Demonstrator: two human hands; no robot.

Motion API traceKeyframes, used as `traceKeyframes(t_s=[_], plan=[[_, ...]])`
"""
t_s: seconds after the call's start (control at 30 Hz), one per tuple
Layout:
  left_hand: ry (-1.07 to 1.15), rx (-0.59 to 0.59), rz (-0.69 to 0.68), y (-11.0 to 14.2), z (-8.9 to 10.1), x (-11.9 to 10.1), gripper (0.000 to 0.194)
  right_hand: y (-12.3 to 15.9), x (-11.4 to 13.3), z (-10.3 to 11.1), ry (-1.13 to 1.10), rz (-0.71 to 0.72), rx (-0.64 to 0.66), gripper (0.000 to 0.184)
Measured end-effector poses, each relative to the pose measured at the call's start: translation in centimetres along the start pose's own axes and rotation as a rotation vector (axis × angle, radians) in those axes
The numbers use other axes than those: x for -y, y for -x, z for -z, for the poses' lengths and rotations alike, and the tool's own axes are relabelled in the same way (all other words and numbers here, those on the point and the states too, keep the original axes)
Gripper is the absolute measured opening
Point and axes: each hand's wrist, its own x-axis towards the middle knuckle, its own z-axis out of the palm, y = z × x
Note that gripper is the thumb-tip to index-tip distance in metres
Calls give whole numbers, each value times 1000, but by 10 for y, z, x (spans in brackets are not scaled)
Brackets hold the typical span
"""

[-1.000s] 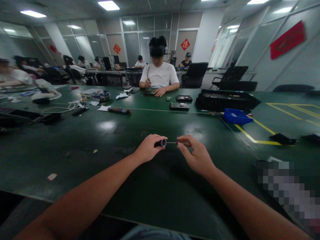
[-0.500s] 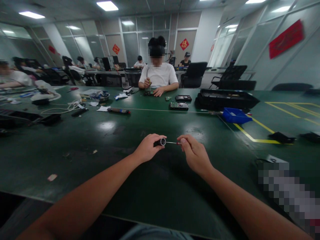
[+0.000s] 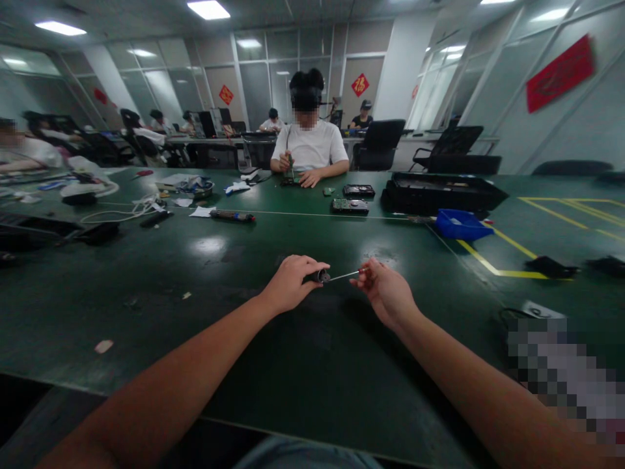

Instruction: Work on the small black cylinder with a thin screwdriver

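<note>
Between its thumb and fingers my left hand (image 3: 293, 284) grips a small dark cylinder (image 3: 321, 276) with a round metallic end that faces right and toward me. My right hand (image 3: 385, 290) is closed on a screwdriver (image 3: 344, 276), whose thin bright shaft slants down to the left. Its tip meets the round end of the cylinder; whether it sits inside or only touches cannot be made out. My right fingers hide most of the screwdriver's handle. Both hands are above the green tabletop (image 3: 273, 378).
Across the table a person works on a green circuit board (image 3: 291, 177). Hard drives (image 3: 350, 206), a long black casing (image 3: 439, 193) and a blue bin (image 3: 461, 225) lie at the back right. A dark tool (image 3: 232, 216) and a white cable (image 3: 131, 212) lie left.
My right hand has turned and shifted slightly right and up, so the screwdriver shaft now slants instead of lying level. The cylinder has tilted a little in my left hand.
</note>
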Motion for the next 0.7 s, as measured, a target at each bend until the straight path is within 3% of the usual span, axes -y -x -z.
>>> traceKeyframes(t_s=[0.13,0.37,0.47,0.6,0.7], plan=[[8,61,71,1,-2,1,41,-4,-3,3,102,102,-127,21],[140,29,214,2,-5,-2,32,0,-1,4,171,211,-154,26],[196,-9,266,1,-4,-5,34,3,7,7,223,329,-167,24],[214,-64,314,-10,1,-7,41,23,19,2,606,548,-59,27],[152,-37,290,-28,3,-11,37,42,23,-8,908,701,43,28]])
